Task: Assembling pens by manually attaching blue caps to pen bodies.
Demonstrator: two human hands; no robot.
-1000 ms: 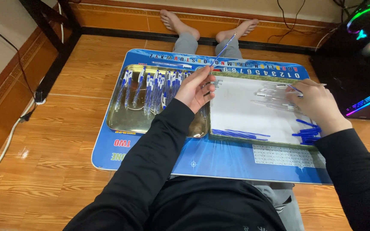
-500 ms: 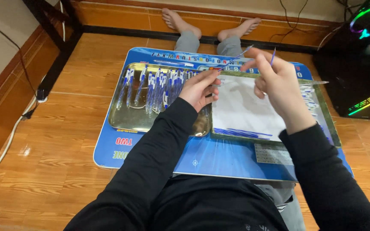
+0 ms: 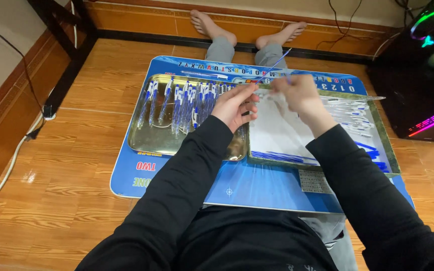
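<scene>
Above the seam between two trays, the right hand (image 3: 297, 93) pinches a thin blue pen refill (image 3: 273, 66) in closed fingers while the left hand (image 3: 234, 105), fingers curled on a clear plastic pen barrel (image 3: 253, 103), steadies it, so this looks like pen assembly mid-insertion, calling for careful alignment of tip and bore.

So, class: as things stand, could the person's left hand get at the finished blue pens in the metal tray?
Probably yes: the left hand hovers at the metal tray edge, beside the blue pens, with nothing between them.
</scene>
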